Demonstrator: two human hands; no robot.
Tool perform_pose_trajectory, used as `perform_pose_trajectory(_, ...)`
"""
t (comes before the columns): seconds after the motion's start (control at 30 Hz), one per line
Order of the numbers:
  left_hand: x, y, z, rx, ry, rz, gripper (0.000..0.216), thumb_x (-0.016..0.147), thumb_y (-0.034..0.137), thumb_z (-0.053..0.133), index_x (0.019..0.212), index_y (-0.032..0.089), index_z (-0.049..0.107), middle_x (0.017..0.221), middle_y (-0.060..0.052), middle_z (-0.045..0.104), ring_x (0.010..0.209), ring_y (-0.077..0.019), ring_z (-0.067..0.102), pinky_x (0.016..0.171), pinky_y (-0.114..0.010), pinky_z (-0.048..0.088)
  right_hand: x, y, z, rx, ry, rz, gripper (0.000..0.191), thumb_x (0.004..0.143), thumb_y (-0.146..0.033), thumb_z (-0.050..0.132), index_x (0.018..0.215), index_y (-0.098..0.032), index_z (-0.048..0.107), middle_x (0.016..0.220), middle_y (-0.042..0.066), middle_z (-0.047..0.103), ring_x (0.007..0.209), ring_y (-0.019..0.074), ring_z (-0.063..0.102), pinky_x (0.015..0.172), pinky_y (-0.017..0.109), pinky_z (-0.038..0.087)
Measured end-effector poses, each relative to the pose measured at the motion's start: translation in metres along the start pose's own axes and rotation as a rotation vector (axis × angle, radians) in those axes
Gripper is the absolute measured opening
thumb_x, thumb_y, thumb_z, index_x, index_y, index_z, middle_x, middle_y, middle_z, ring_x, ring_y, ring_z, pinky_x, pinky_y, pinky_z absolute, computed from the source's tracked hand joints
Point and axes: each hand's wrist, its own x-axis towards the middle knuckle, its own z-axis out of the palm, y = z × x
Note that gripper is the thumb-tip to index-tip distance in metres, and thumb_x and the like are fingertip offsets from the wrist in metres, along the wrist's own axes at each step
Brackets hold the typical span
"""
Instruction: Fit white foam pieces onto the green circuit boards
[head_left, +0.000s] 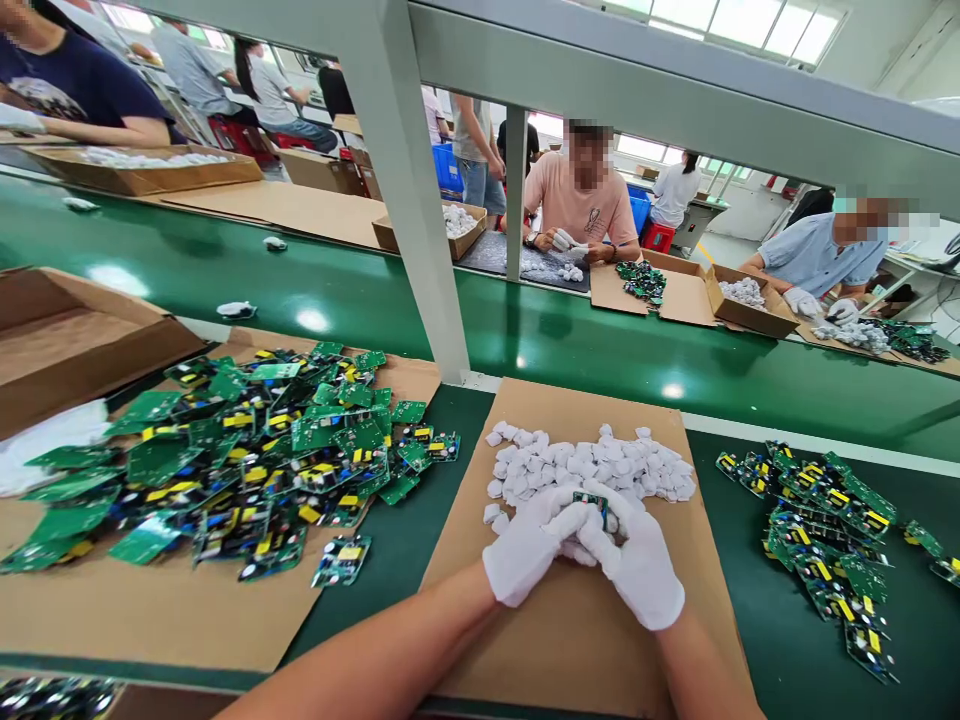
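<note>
Both of my hands wear white gloves and meet over a cardboard sheet (pixel 525 640). A small green circuit board (pixel 591 498) is pinched between them. My left hand (pixel 531 542) grips it from the left, fingers closed. From the right, my right hand (pixel 637 560) has its fingers closed around the same board. Just beyond the gloves lies a heap of small white pieces (pixel 592 462); a few sit partly under my fingers. The board's lower part is hidden by the gloves.
A big pile of circuit boards (pixel 255 450) lies on cardboard at the left, more boards (pixel 821 540) at the right. An open cardboard box (pixel 75 340) stands far left. A metal post (pixel 420 200) rises before the green conveyor belt (pixel 337 300). Several people work across it.
</note>
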Motion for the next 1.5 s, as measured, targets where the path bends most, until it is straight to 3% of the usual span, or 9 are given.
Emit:
perform_pose_trajectory(0.1,0.000,0.001,0.000,0.036,0.005,0.027,0.034,0.074,0.046,0.064,0.069,0.015,0.051,0.064,0.000,0.051,0.058,-0.0100,0.048,0.054,-0.022,0.042,0.000,0.001,0.001,0.028,-0.013,-0.018,0.051,0.075,-0.034,0.064,0.124,-0.022,0.055,0.102,0.004,0.068,0.087,0.0202,0.064,0.076,0.029,0.055)
perform_pose_trajectory(0.23,-0.002,0.003,0.000,0.063,-0.011,0.026,0.034,0.079,0.047,0.057,0.071,0.015,0.052,0.064,0.001,0.050,0.060,-0.0113,0.047,0.058,-0.024,0.042,-0.001,-0.003,0.006,-0.049,0.063,0.042,0.046,0.078,-0.031,0.058,0.123,-0.019,0.056,0.082,0.002,0.069,0.061,0.0151,0.062,0.062,0.026,0.055)
perform_pose_trajectory(0.37,-0.003,0.000,-0.002,0.060,-0.057,0.046,0.036,0.082,0.049,0.053,0.072,0.015,0.051,0.065,0.000,0.050,0.062,-0.0119,0.050,0.058,-0.023,0.042,0.000,-0.004,0.002,0.054,-0.011,-0.006,0.049,0.079,-0.040,0.060,0.124,-0.020,0.056,0.100,0.004,0.069,0.079,0.0182,0.064,0.071,0.026,0.055)
perform_pose_trajectory(0.5,-0.004,0.000,-0.001,0.075,-0.104,0.026,0.038,0.083,0.052,0.051,0.089,0.015,0.054,0.074,-0.003,0.056,0.065,-0.0135,0.055,0.061,-0.027,0.048,0.000,0.000,-0.005,0.056,0.042,0.029,0.041,0.088,-0.044,0.050,0.120,-0.020,0.060,0.099,0.005,0.070,0.082,0.0194,0.065,0.073,0.030,0.055)
perform_pose_trajectory(0.63,-0.004,0.002,0.000,0.155,-0.083,0.061,0.035,0.082,0.049,0.054,0.088,0.014,0.057,0.079,-0.004,0.056,0.073,-0.0157,0.058,0.064,-0.028,0.051,0.001,0.002,-0.005,0.147,0.052,-0.006,0.044,0.088,-0.049,0.047,0.118,-0.019,0.061,0.112,0.008,0.067,0.099,0.0245,0.063,0.080,0.034,0.055)
perform_pose_trajectory(0.8,-0.004,0.002,-0.001,0.254,-0.071,0.109,0.042,0.082,0.052,0.053,0.094,0.013,0.062,0.081,-0.006,0.061,0.071,-0.0139,0.058,0.064,-0.025,0.051,0.001,0.005,-0.001,0.041,0.089,0.075,0.035,0.085,-0.041,0.053,0.110,-0.020,0.065,0.099,0.007,0.071,0.079,0.0215,0.067,0.066,0.031,0.057)
perform_pose_trajectory(1.07,-0.003,0.005,-0.009,-0.078,-0.266,-0.083,0.049,0.077,0.046,0.063,0.115,0.016,0.058,0.093,-0.011,0.064,0.079,-0.0197,0.066,0.064,-0.026,0.052,0.001,0.006,-0.011,0.235,0.069,0.059,0.042,0.086,-0.052,0.051,0.111,-0.021,0.065,0.106,0.008,0.069,0.100,0.0255,0.063,0.084,0.037,0.054)
perform_pose_trajectory(1.3,-0.001,-0.008,-0.011,-0.252,-0.251,-0.113,0.044,0.077,0.041,0.066,0.114,0.021,0.054,0.084,-0.006,0.064,0.072,-0.0196,0.069,0.058,-0.023,0.054,-0.004,0.004,-0.013,0.216,-0.006,0.013,0.054,0.091,-0.056,0.038,0.130,-0.021,0.051,0.121,0.008,0.061,0.108,0.0260,0.057,0.094,0.041,0.048)
perform_pose_trajectory(1.5,0.001,-0.016,-0.012,-0.333,-0.216,-0.074,0.032,0.077,0.040,0.067,0.100,0.019,0.056,0.083,-0.003,0.062,0.065,-0.0125,0.066,0.061,-0.024,0.055,-0.002,-0.004,-0.011,0.150,-0.059,0.038,0.050,0.087,-0.045,0.055,0.132,-0.025,0.050,0.120,0.007,0.062,0.112,0.0256,0.056,0.091,0.038,0.051)
